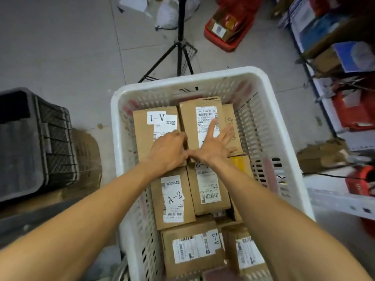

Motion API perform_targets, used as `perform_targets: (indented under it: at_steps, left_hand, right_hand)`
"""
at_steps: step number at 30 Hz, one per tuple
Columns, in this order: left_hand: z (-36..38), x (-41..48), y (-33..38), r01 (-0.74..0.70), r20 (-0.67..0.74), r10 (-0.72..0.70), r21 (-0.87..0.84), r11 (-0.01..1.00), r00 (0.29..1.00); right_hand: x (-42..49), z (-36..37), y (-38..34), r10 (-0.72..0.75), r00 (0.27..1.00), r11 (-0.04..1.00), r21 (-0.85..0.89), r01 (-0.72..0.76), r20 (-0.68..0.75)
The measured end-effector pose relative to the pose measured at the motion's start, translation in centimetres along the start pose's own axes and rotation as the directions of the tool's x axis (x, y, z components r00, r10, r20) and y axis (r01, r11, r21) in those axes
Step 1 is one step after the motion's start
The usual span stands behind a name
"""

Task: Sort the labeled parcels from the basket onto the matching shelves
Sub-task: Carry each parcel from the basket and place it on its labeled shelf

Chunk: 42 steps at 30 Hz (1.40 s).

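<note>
A white slotted basket (269, 110) holds several brown cardboard parcels. One at the far left is labeled A-1 (145, 126); nearer ones are labeled A-2 (172, 201). At the far middle lies a parcel with a white shipping label (199, 116). My right hand (215, 144) lies flat on that parcel with its fingers spread. My left hand (168, 151) has its fingers curled over the parcel's left edge, in the gap beside the A-1 parcel. A yellow item (240, 163) shows under my right forearm.
A black crate (34, 142) stands on flattened cardboard to the left. A black tripod (180, 47) stands beyond the basket, a red bin (227, 31) behind it. Shelves with boxes and red bins (345, 94) run along the right. Grey tiled floor lies at the far left.
</note>
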<state>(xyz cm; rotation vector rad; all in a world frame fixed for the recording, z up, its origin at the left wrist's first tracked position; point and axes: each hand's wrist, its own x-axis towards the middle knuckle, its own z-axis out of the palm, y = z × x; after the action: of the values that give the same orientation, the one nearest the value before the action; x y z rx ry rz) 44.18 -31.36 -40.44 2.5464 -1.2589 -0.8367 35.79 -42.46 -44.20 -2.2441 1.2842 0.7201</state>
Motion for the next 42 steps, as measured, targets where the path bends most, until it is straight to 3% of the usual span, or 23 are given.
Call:
perform_targets:
  at_steps: [8, 11, 15, 18, 20, 22, 24, 26, 28, 29, 31, 32, 33, 34, 35, 36, 37, 38, 39, 40, 42]
  left_hand:
    - [-3.6, -0.4, 1.2, -0.084, -0.017, 0.085, 0.042, 0.996, 0.996]
    - [-4.3, -0.1, 2.4, -0.111, -0.011, 0.112, 0.035, 0.993, 0.994]
    - [-3.8, -0.5, 4.9, -0.208, -0.018, 0.209, 0.023, 0.978, 0.978]
    - [-2.8, -0.9, 6.9, -0.296, 0.051, 0.292, 0.082, 0.952, 0.955]
    - [-2.0, -0.7, 7.9, -0.294, 0.190, 0.272, 0.102, 0.950, 0.943]
    - [-1.2, -0.8, 8.7, -0.205, 0.341, 0.185, 0.025, 0.978, 0.922]
    - [-0.3, -1.1, 8.7, -0.017, 0.490, 0.115, -0.201, 0.979, 0.864]
    - [0.4, -1.9, 8.5, 0.187, 0.587, 0.115, -0.428, 0.884, 0.801]
    - [0.5, -2.6, 8.0, 0.271, 0.576, 0.086, -0.504, 0.820, 0.813]
    - [0.4, -3.0, 7.9, 0.286, 0.553, 0.065, -0.524, 0.802, 0.831]
    - [0.3, -3.9, 7.0, 0.353, 0.516, 0.003, -0.590, 0.726, 0.856]
    - [0.3, -4.3, 6.6, 0.396, 0.516, -0.018, -0.634, 0.664, 0.856]
    - [0.2, -4.9, 6.3, 0.420, 0.507, -0.031, -0.677, 0.604, 0.861]
    - [0.0, -5.4, 6.0, 0.430, 0.489, -0.048, -0.710, 0.558, 0.871]
    - [-0.3, -5.8, 5.9, 0.430, 0.465, -0.067, -0.744, 0.512, 0.883]
    - [-0.6, -6.2, 5.7, 0.426, 0.439, -0.086, -0.779, 0.459, 0.895]
    - [-1.0, -6.3, 5.6, 0.416, 0.411, -0.101, -0.817, 0.400, 0.906]
    - [-1.6, -6.5, 5.7, 0.403, 0.389, -0.114, -0.848, 0.343, 0.914]
    - [-2.3, -6.6, 6.0, 0.388, 0.367, -0.125, -0.875, 0.290, 0.922]
    - [-3.0, -6.7, 6.2, 0.365, 0.341, -0.137, -0.895, 0.256, 0.930]
    - [-4.4, -7.0, 7.0, 0.304, 0.275, -0.150, -0.924, 0.231, 0.950]
  right_hand:
    - [-2.6, -2.7, 2.0, -0.009, 0.998, 1.000, -0.013, 0.009, -0.056]
    - [-4.8, -3.6, 4.4, -0.065, 0.998, 0.987, -0.149, 0.063, -0.013]
    - [-7.4, -5.9, 8.0, -0.276, 0.959, 0.884, -0.373, 0.281, 0.066]
    - [-8.3, -7.8, 10.6, -0.460, 0.859, 0.661, -0.559, 0.500, 0.224]
    - [-8.6, -8.4, 11.8, -0.611, 0.723, 0.358, -0.702, 0.616, 0.322]
    - [-8.5, -8.6, 12.8, -0.763, 0.525, -0.005, -0.816, 0.578, 0.377]
    - [-8.6, -9.4, 13.2, -0.821, 0.371, -0.221, -0.841, 0.494, 0.434]
    - [-8.7, -10.1, 12.9, -0.847, 0.259, -0.317, -0.832, 0.454, 0.464]
    - [-8.9, -10.6, 12.3, -0.852, 0.182, -0.374, -0.813, 0.445, 0.491]
    - [-9.0, -11.2, 12.1, -0.848, 0.177, -0.380, -0.806, 0.455, 0.500]
    - [-8.7, -12.8, 12.3, -0.850, 0.222, -0.334, -0.815, 0.472, 0.477]
    - [-8.6, -13.6, 12.5, -0.867, 0.277, -0.236, -0.831, 0.503, 0.414]
    - [-8.5, -14.2, 12.7, -0.876, 0.375, -0.051, -0.831, 0.554, 0.304]
    - [-8.6, -14.9, 12.8, -0.863, 0.488, 0.223, -0.769, 0.599, 0.130]
    - [-8.8, -15.5, 12.6, -0.799, 0.598, 0.521, -0.576, 0.630, -0.069]
    - [-8.9, -15.7, 12.3, -0.672, 0.702, 0.741, -0.236, 0.629, -0.238]
    - [-9.4, -16.1, 11.8, -0.508, 0.800, 0.809, 0.140, 0.570, -0.321]
    - [-9.6, -16.0, 11.3, -0.361, 0.883, 0.764, 0.448, 0.464, -0.299]
    - [-10.0, -15.8, 10.8, -0.280, 0.933, 0.672, 0.647, 0.359, -0.227]
    - [-10.6, -15.3, 10.2, -0.272, 0.951, 0.617, 0.731, 0.292, -0.149]
    - [-11.5, -13.7, 9.0, -0.362, 0.927, 0.563, 0.769, 0.303, -0.100]
